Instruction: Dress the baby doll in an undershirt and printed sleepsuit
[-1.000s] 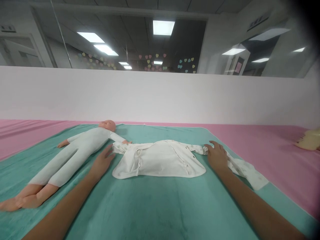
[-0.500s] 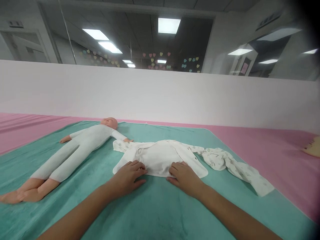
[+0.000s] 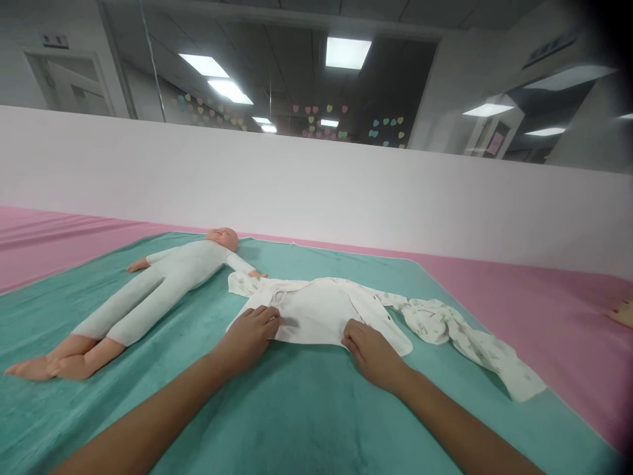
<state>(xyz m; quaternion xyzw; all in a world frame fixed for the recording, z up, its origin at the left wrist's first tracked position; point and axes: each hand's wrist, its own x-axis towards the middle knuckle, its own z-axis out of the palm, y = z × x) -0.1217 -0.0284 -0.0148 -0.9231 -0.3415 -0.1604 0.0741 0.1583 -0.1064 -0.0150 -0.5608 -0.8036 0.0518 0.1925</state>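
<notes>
A white baby shirt (image 3: 316, 313) with a small print on its sleeves lies spread open in front of me, its inside showing and a tie loop near its left part. My left hand (image 3: 251, 333) rests at its lower left, fingers curled on the cloth. At the lower right edge, my right hand (image 3: 373, 353) is closed with the fabric pinched in its fingers; the fingertips are partly hidden. To the left, a baby doll (image 3: 178, 274) in a white bodysuit lies on its back, one hand near the shirt's left sleeve.
A printed white baby garment (image 3: 459, 333), crumpled and long, lies right of the shirt, touching its sleeve. A teal blanket (image 3: 306, 409) covers the pink mat (image 3: 519, 297). Behind stands a low white wall (image 3: 297, 185) with glass above. Something beige (image 3: 622, 311) shows at the right edge.
Both hands have closed more on the shirt's lower edge and moved slightly apart. The view has tilted and shifted a little; the doll lies as before.
</notes>
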